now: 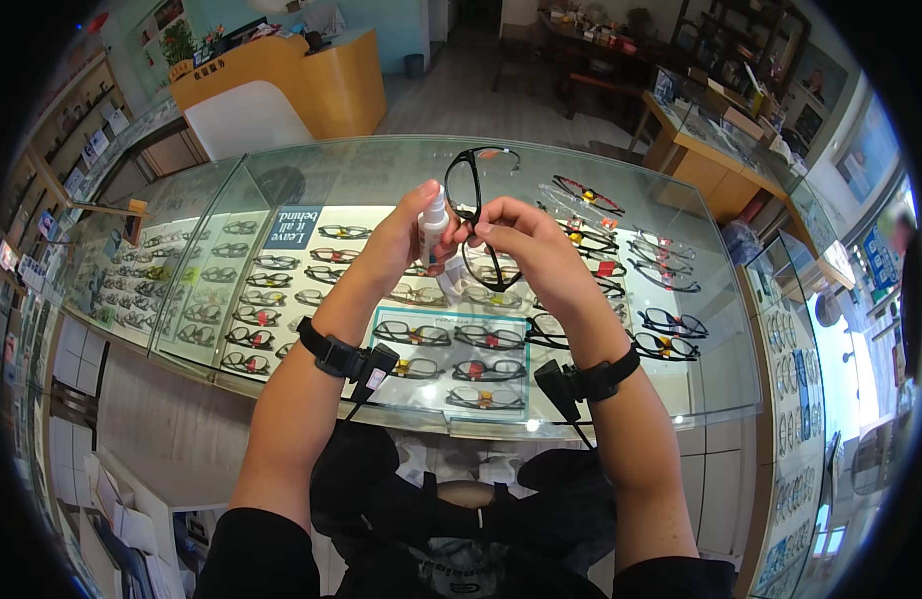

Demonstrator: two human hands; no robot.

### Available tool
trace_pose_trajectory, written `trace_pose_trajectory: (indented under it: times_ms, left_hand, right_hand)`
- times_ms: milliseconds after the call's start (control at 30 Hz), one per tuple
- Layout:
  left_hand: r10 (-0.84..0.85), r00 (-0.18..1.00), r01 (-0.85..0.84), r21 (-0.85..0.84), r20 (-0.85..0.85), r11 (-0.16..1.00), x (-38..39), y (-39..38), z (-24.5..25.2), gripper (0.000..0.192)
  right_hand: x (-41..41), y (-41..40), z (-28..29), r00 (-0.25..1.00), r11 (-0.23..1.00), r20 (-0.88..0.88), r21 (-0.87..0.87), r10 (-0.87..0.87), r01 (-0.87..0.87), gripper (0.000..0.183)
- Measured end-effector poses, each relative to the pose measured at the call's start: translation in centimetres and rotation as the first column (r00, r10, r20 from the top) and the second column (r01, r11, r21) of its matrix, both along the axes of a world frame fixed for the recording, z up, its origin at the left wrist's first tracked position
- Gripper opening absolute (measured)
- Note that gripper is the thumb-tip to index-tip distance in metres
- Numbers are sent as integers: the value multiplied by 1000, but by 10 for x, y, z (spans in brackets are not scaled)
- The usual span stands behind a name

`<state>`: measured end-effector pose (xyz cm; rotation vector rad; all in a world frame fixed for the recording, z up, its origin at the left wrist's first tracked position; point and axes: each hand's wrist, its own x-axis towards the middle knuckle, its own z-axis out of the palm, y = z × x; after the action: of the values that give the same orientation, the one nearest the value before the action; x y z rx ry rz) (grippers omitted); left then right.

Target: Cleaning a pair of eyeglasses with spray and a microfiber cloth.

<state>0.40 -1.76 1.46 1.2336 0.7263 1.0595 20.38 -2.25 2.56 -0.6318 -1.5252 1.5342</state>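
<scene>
My left hand [403, 233] is wrapped around a small white spray bottle [433, 219], its nozzle up and my thumb beside the top. Between the fingers of my right hand [532, 243] is a pair of black-framed eyeglasses [475, 180], pinched near the bridge and turned on end, one lens above the other. My left fingertips come close to the bridge too; whether they touch it I cannot tell. Both hands are above a glass display case [341, 161]. Inside it, rows of eyeglasses [412, 332] lie on a pale surface, many with coloured tags on them.
A wooden reception counter [341, 82] stands beyond the case at the left. Another glass-topped counter [719, 142] is at the far right. An upright eyeglass display [786, 419] is close on my right. A person [906, 247] is partly visible at the right edge.
</scene>
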Motion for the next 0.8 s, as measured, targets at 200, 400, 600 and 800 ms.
trace_pose_trajectory:
  times_ms: [200,400,600,800]
  left_hand:
    - [1,1000,-1,-5,-2,1000,2,0,-1,62]
    - [51,998,-51,-10,23,999,1,2,-5,63]
    - [16,1000,-16,20,26,1000,0,4,-6,64]
    - [-91,994,93,45,-54,995,2,2,-6,63]
  right_hand:
    - [2,3,-2,999,1000,-29,-6,15,-15,11]
    - [0,1,-2,1000,1000,15,-3,13,-12,12]
    - [0,2,-3,1000,1000,-19,-14,4,-4,11]
    - [3,9,-4,975,993,-190,-55,-111,103,10]
